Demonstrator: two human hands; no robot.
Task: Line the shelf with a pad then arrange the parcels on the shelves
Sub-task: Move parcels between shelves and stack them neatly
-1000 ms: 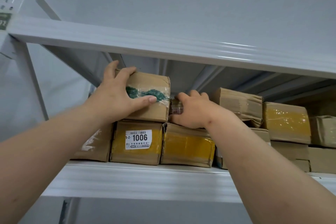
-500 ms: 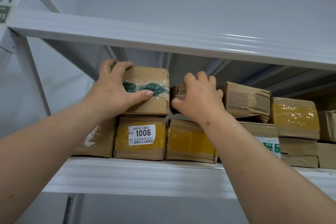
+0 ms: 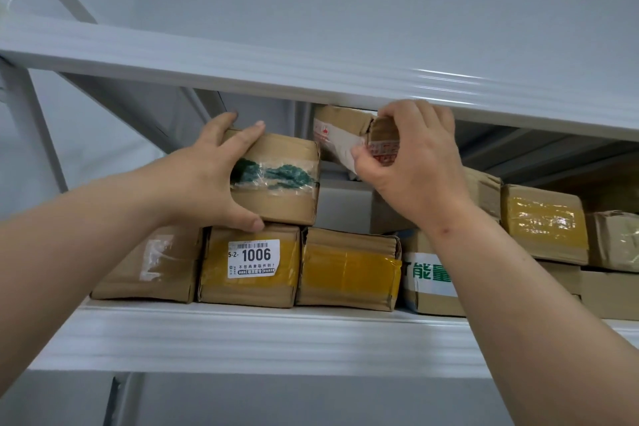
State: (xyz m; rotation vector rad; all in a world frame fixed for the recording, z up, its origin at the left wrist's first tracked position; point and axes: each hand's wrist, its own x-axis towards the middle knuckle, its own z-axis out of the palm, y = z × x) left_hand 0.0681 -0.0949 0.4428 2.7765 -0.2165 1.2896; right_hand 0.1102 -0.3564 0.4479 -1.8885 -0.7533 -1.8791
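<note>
Small parcel held tilted in the air, just under upper shelf | right hand curled around it | left hand grips green-taped parcel atop 1006 parcel | bottom row of parcels sits on lower shelf

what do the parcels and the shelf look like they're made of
Parcels: brown corrugated cardboard, matte and creased, bound with glossy yellow or clear plastic tape. Shelf: probably painted metal, smooth white with a light sheen and a folded front edge.
</note>
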